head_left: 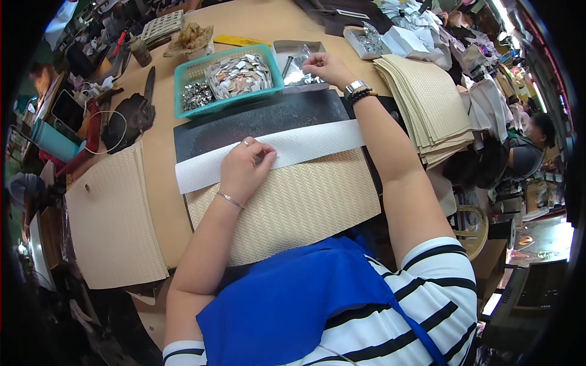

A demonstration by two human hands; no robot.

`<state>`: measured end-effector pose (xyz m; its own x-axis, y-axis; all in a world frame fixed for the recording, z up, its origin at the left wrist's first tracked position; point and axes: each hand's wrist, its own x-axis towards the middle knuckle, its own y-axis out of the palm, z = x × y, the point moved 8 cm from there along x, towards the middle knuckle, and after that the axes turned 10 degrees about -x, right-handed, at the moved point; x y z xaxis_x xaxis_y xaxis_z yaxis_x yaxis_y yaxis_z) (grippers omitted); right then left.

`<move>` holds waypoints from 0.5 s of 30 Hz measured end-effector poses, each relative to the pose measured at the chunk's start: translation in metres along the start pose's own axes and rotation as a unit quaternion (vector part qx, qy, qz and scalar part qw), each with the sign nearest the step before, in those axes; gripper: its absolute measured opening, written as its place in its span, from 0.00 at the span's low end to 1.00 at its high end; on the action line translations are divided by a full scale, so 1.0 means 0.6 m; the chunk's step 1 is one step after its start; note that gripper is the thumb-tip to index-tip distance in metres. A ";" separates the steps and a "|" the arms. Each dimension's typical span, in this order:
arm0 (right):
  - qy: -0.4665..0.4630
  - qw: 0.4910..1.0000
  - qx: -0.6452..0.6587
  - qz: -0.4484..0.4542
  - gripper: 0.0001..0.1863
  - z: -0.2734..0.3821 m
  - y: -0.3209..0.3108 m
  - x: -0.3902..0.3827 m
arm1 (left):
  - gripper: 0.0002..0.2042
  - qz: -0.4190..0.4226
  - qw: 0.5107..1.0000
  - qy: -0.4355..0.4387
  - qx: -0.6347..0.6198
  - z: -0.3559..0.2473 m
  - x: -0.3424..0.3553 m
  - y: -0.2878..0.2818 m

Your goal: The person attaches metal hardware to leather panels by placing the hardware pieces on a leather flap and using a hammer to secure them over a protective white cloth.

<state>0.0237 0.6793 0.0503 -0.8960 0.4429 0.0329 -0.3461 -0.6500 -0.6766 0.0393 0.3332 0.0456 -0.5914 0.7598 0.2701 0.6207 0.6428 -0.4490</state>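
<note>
A cream sheet with a woven pattern (299, 207) lies in front of me, its far edge folded over into a white strip (320, 140). It rests partly on a dark board (244, 125). My left hand (247, 168) is on the white strip with its fingers curled and thumb and fingertips close together; anything between them is hidden. My right hand (329, 68) reaches over a small shallow grey box (299, 46), fingers pinched, and what they hold is too small to make out. Inside that box are a clear plastic bag and a dark rod-like tool (287, 65).
A teal basket (178, 97) holds small metal pieces (196, 96) and many pale tags (239, 76). Cream sheets lie at left (116, 226) and are stacked at right (424, 104). Scissors (148, 91) and a yellow ruler (241, 41) lie farther off. A person (528, 152) sits at far right.
</note>
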 end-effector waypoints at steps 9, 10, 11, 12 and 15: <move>-0.137 0.981 0.039 0.130 0.10 0.176 0.097 -0.185 | 0.14 0.042 0.998 0.029 -0.030 0.013 -0.005 -0.005; -0.152 0.976 0.029 0.156 0.10 0.196 0.114 -0.213 | 0.16 0.038 0.998 0.017 -0.039 0.013 -0.006 -0.008; -0.132 0.974 -0.032 0.183 0.10 0.207 0.133 -0.235 | 0.18 0.034 0.998 0.004 -0.049 0.016 -0.008 -0.011; -0.144 0.969 -0.037 0.196 0.10 0.219 0.142 -0.252 | 0.24 0.041 0.998 -0.004 -0.052 0.020 -0.006 -0.008; -0.165 0.964 -0.055 0.199 0.11 0.225 0.161 -0.265 | 0.24 0.033 0.997 -0.017 -0.060 0.025 -0.007 -0.007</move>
<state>0.0954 0.4630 0.0791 -0.9978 -0.0613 -0.0253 0.0592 -0.6508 -0.7570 0.0317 0.3261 0.0337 -0.5633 0.7979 0.2144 0.7147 0.6008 -0.3580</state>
